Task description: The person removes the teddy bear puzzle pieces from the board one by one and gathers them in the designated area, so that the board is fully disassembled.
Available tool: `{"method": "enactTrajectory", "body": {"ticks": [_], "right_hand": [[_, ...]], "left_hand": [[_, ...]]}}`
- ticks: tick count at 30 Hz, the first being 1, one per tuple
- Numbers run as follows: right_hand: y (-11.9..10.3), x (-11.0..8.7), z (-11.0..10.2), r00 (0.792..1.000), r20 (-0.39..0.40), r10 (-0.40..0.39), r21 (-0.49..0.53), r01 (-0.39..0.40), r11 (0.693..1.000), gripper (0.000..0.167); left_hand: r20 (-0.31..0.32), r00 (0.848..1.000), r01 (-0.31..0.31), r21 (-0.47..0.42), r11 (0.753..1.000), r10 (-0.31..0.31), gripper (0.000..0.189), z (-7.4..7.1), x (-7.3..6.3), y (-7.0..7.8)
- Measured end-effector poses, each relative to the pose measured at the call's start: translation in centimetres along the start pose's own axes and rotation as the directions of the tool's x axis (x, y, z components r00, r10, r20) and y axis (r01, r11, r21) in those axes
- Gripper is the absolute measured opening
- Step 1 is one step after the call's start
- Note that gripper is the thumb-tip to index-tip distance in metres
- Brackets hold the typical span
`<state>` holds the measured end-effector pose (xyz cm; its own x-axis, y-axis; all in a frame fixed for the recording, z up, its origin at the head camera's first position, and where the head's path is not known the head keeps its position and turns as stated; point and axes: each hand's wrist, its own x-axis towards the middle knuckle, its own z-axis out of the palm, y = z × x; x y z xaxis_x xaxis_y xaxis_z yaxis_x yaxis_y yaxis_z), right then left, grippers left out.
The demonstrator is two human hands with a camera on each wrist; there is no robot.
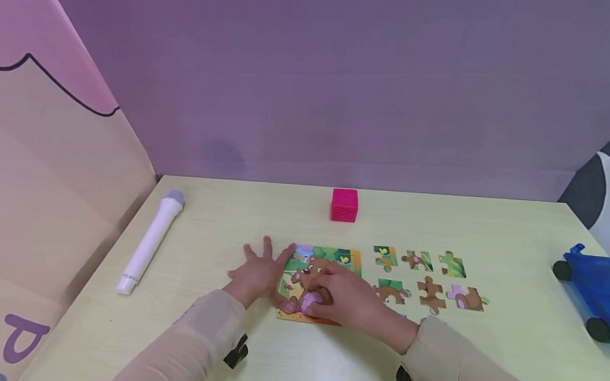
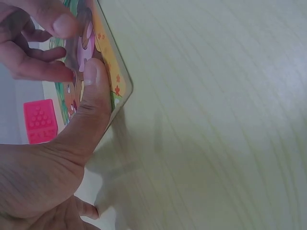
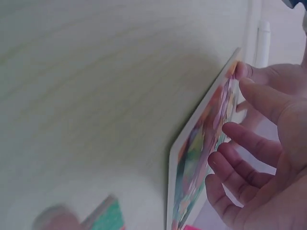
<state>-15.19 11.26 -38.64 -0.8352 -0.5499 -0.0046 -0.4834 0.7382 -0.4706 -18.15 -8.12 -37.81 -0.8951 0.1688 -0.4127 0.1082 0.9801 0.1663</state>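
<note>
A picture puzzle board (image 1: pixel 332 254) with a brown bear on it lies flat on the table. My left hand (image 1: pixel 260 277) is at its left side, fingers spread, the thumb (image 2: pixel 98 81) resting on the board's lower left corner area. Over the right half of the board is my right hand (image 1: pixel 353 299), its thumb and slightly bent fingers touching the picture or just above it. In the right wrist view its fingers (image 3: pixel 249 141) are apart with no piece visible between them. The right hand hides part of the picture.
Several loose puzzle pieces (image 1: pixel 432 295) lie in two rows right of the board. Behind it sits a pink cube (image 1: pixel 344 205). A white microphone-like stick (image 1: pixel 152 243) lies at the left, and a blue toy vehicle (image 1: pixel 597 295) stands at the right edge. A purple wall borders the back.
</note>
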Motion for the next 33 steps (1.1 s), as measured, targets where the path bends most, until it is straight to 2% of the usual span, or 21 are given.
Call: {"method": "enactTrajectory", "body": {"ticks": [7, 14, 26, 33], "right_hand": [[-0.5, 0.6, 1.1, 0.993, -0.083, -0.088, -0.067, 0.083, 0.994, 0.02], [-1.0, 1.0, 1.6, 0.988, -0.1, -0.116, -0.109, 0.105, 0.989, 0.024], [-1.4, 1.3, 1.4, 0.998, -0.031, -0.062, -0.058, 0.06, 0.996, 0.024], [-1.0, 1.0, 0.7, 1.0, 0.001, 0.016, -0.031, -0.016, 0.999, 0.023]], "left_hand": [[-0.007, 1.0, -0.005, 0.023, 1.0, 0.005, 0.123, 0.1, -0.1, 0.0], [0.016, 1.0, -0.006, 0.017, 1.0, 0.006, 0.124, 0.0, 0.0, -0.2], [0.11, 0.994, 0.002, -0.029, 1.0, 0.001, 0.127, -1.0, -0.1, -0.2], [0.092, 0.996, -0.01, -0.059, 0.998, 0.015, 0.134, -0.9, -0.3, -0.3]]}}
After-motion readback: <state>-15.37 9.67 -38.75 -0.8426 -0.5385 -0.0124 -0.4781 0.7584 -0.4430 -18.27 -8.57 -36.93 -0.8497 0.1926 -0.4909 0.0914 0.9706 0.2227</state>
